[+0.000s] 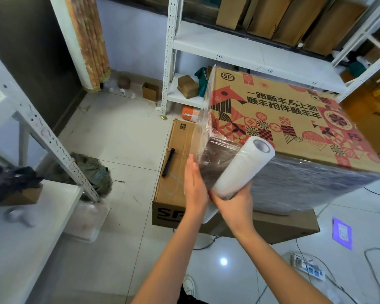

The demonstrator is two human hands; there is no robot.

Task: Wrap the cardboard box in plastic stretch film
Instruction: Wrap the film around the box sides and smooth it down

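Note:
A large cardboard box (290,119) with red and black printed patterns sits on a flatter brown box (176,163). Clear stretch film covers its near side and left side. A loose sheet of film (203,119) stands off the left corner. My right hand (235,200) grips the bottom end of a white roll of stretch film (244,167), held tilted against the box's near left corner. My left hand (194,185) is flat, fingers straight, pressing against the film at that corner.
A black marker (168,162) lies on the lower box. White metal shelving (228,42) stands behind with cartons. Another shelf frame (51,139) is at left, beside a dark bag (92,172). A power strip (307,267) and cables lie on the tiled floor at right.

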